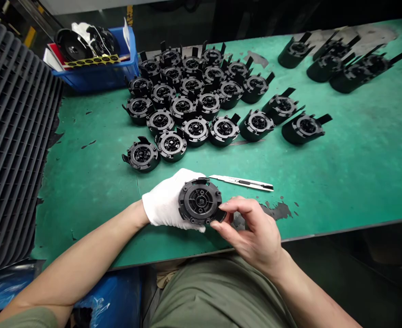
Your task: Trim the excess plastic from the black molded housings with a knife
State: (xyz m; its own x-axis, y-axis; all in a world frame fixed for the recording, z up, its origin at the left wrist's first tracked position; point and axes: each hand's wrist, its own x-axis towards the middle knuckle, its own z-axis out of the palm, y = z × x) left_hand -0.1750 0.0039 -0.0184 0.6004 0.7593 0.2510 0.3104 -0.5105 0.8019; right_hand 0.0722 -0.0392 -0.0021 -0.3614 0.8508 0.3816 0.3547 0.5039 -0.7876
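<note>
My left hand [165,200], in a white glove, is wrapped round a round black plastic housing [201,201]. Its ribbed end with a central hub faces up toward me. The bare right hand [251,228] pinches the housing's right rim between thumb and fingers; whether a small piece is also between them, I cannot tell. Just beyond the housing, a utility knife [243,182] with a white handle lies on the green bench top, its tip close to the gloved hand. Most of the left fingers are hidden behind the housing.
Several similar black housings [194,130] stand grouped across the green table [94,182], with more housings [325,66] at the far right. A blue bin [94,79] full of parts sits back left. Stacked grey ribbed trays [12,136] rise along the left edge.
</note>
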